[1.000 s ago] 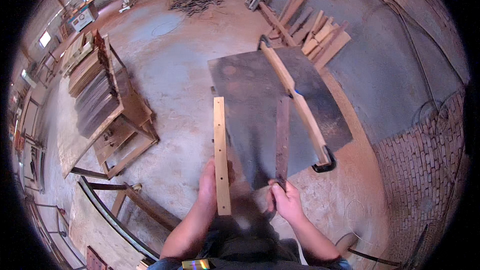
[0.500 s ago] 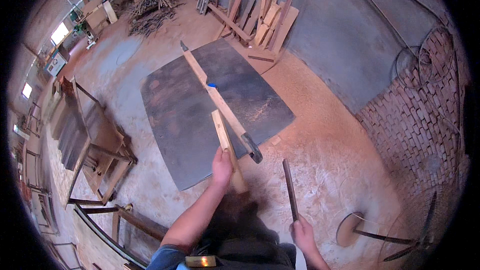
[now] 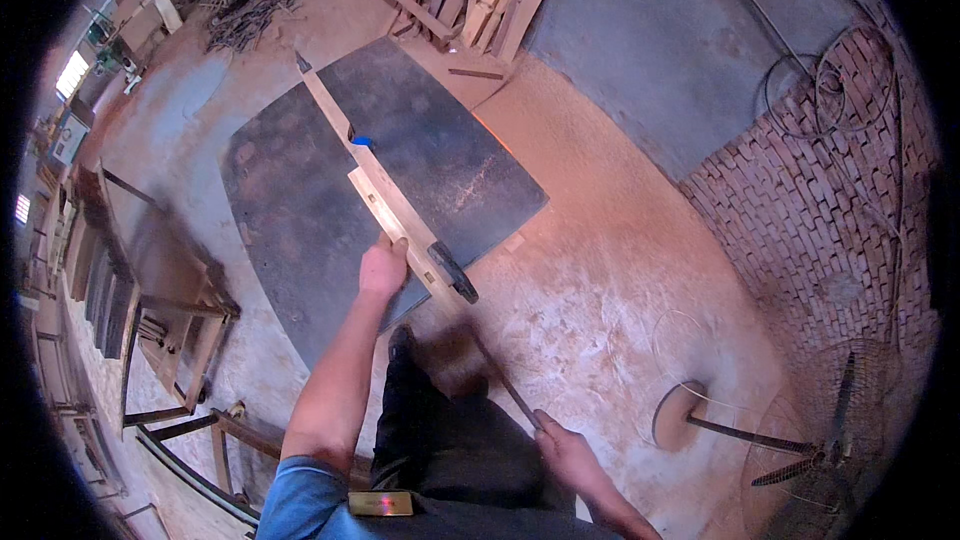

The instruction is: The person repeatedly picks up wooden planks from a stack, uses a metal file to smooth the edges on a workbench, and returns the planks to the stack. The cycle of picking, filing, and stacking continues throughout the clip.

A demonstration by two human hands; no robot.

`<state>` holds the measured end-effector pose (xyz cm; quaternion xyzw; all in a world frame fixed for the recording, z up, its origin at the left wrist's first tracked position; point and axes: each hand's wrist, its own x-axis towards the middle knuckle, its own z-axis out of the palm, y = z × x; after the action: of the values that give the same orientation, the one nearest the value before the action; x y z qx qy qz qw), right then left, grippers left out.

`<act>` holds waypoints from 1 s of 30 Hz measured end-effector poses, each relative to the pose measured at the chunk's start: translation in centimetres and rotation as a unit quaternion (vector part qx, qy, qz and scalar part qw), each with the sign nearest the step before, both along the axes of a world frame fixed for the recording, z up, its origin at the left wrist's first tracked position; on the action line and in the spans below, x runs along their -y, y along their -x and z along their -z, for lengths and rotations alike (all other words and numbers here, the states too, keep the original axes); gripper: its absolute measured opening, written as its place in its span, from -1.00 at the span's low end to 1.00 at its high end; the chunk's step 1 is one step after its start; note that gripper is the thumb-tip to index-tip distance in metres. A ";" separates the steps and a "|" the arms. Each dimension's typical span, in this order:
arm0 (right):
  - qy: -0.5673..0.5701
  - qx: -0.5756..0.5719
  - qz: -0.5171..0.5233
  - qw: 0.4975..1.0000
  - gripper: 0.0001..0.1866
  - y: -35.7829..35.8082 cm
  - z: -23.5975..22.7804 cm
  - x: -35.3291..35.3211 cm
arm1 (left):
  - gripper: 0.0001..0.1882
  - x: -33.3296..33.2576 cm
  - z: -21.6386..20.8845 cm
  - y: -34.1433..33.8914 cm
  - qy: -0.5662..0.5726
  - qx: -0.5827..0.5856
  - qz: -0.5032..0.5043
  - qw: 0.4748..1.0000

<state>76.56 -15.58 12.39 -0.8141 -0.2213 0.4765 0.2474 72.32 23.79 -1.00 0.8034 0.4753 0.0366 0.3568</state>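
Note:
My left hand (image 3: 383,266) is closed around a pale wooden piece (image 3: 370,192) with small rectangular slots cut in it. This slotted piece lies alongside a longer wooden bar (image 3: 325,100) that has dark fittings at both ends and a small blue part (image 3: 361,141) near its middle. Both are over a large dark tabletop (image 3: 420,100). In my right hand (image 3: 565,450) is a thin dark stick (image 3: 508,380), gripped at its near end. The stick's far tip is close to the near end of the slotted piece; whether they touch I cannot tell.
Wooden boards (image 3: 490,0) lean on the back wall, beside a heap of scrap wood (image 3: 250,5). Wooden frames (image 3: 180,340) stand at left. To the right are a floor fan (image 3: 825,455) with a round base (image 3: 680,415) and a stacked brick wall (image 3: 810,210).
The view has shifted, moving the tabletop left and up. My left hand has brought the slotted piece up along the longer bar. The stick in my right hand has swung left toward it.

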 end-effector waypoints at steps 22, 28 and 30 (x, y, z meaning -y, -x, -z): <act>0.020 0.087 -0.071 0.994 -0.57 -0.7 0.1 -10.5 | -0.63 -5.4 0.4 -1.0 -0.046 0.045 -0.063 0.996; 0.015 0.109 -0.061 0.992 -0.57 -0.8 0.3 -13.3 | -0.62 -8.2 0.4 -1.7 -0.034 0.040 -0.075 0.996; 0.012 0.102 -0.060 0.993 -0.57 -0.9 0.1 -14.6 | -0.60 -9.4 0.5 -1.9 -0.033 0.036 -0.075 0.996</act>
<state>77.45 -0.99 12.33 -0.8465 -0.2883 0.4076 0.1849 74.19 33.21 -1.46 0.7748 0.5201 0.1076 0.3429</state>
